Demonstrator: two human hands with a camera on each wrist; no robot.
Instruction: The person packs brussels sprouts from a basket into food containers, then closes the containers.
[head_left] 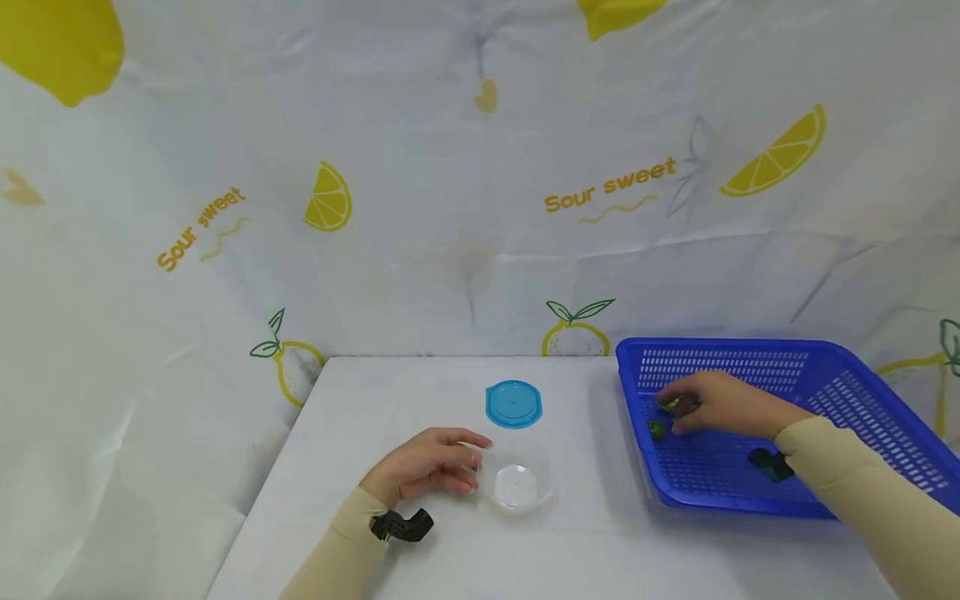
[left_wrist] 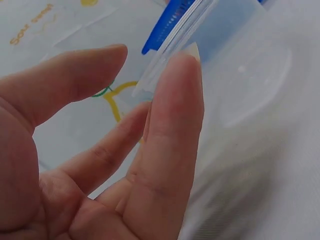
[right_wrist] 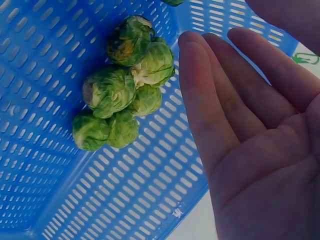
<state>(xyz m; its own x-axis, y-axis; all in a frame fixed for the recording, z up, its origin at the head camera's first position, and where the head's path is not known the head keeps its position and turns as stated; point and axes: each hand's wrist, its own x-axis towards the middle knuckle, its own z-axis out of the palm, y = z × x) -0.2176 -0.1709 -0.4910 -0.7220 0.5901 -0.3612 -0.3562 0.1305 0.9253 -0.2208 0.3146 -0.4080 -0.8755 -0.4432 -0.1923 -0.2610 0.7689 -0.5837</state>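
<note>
My left hand (head_left: 427, 465) is beside a small clear plastic bowl (head_left: 519, 490), fingers loosely bent and the fingertips at its near-left rim. In the left wrist view a finger (left_wrist: 172, 125) overlaps the bowl's wall; whether it touches cannot be told. My right hand (head_left: 723, 406) reaches into a blue perforated basket (head_left: 731, 343), above green Brussels sprouts (head_left: 657, 430). The right wrist view shows several Brussels sprouts (right_wrist: 109, 90) clustered in the basket, apart from the extended fingers. Nothing is visible in that palm. In the head view the hand hides part of the cluster.
A blue plastic lid (head_left: 513, 404) lies flat behind the bowl on the white table (head_left: 420, 396). A white cloth with lemon prints (head_left: 450, 167) hangs behind the table. The basket's raised walls surround the right hand on the table's right side.
</note>
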